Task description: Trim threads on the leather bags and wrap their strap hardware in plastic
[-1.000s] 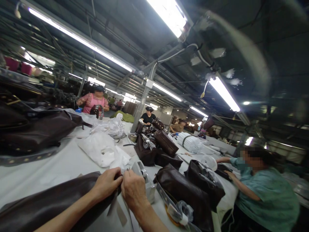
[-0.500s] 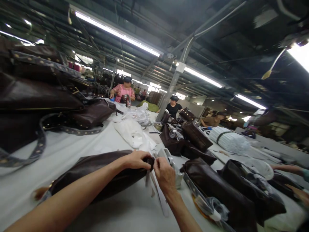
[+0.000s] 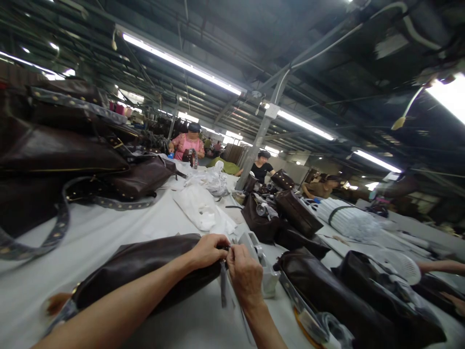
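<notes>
A dark brown leather bag [image 3: 145, 269] lies on its side on the white table [image 3: 109, 225] in front of me. My left hand [image 3: 208, 250] is closed over the bag's right end. Touching it, my right hand [image 3: 244, 274] is pinched shut at the same spot, on a small part I cannot make out. Thin grey strips [image 3: 223, 291] hang down from where the two hands meet.
A heap of brown bags and studded straps [image 3: 65, 160] rises at the left. More brown bags [image 3: 327, 291] lie at the right, white plastic bags [image 3: 203, 208] ahead. A small grey device [image 3: 265, 271] sits beside my right hand. Other people work along the table.
The view swung left since a second ago, then steadied. Both hands have stayed together on the bag's end with little movement.
</notes>
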{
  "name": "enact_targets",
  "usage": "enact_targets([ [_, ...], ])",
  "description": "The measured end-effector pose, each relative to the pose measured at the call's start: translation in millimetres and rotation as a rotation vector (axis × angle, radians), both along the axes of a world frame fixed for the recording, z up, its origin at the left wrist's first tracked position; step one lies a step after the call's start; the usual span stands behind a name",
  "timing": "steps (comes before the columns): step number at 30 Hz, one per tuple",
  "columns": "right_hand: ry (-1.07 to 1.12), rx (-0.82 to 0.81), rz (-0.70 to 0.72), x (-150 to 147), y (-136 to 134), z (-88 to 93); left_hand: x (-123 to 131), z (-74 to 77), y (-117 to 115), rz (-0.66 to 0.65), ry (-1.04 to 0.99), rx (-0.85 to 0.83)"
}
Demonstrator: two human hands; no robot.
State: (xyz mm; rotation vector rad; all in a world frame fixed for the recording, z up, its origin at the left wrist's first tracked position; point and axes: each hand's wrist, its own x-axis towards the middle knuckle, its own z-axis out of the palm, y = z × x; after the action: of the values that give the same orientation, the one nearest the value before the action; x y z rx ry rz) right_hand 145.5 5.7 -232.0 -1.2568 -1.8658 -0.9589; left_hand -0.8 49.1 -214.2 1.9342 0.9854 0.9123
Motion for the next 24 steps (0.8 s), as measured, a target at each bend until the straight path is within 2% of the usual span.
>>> enact_targets([
  [5,-0.027,0.022,0.012,-1,-8,-5.2,2,-4.7,3,0.0,-0.042,-0.061],
  [10,0.008,-0.012,0.034,-1,-12,-11.3,4,-1.6,4,-0.019,-0.08,-0.165],
  [12,0.063,-0.058,0.102,0,-14,-14.5,6,-0.4,4,0.02,-0.072,-0.164],
  [14,0.17,-0.155,0.243,4,-19,-19.5,7,0.3,3,0.07,-0.065,-0.159],
  [17,0.566,-0.398,0.452,15,-29,-29.6,7,2.3,-1,0.063,-0.115,-0.169],
  [21,1.368,-0.839,0.507,26,-33,-34.5,5,6.8,-8,-0.065,-0.16,-0.197],
  [23,1.568,-0.99,0.615,26,-26,-30.0,5,8.7,-11,-0.096,-0.14,-0.189],
  [24,1.605,-1.013,0.666,25,-22,-26.8,5,9.6,-12,-0.095,-0.127,-0.175],
])
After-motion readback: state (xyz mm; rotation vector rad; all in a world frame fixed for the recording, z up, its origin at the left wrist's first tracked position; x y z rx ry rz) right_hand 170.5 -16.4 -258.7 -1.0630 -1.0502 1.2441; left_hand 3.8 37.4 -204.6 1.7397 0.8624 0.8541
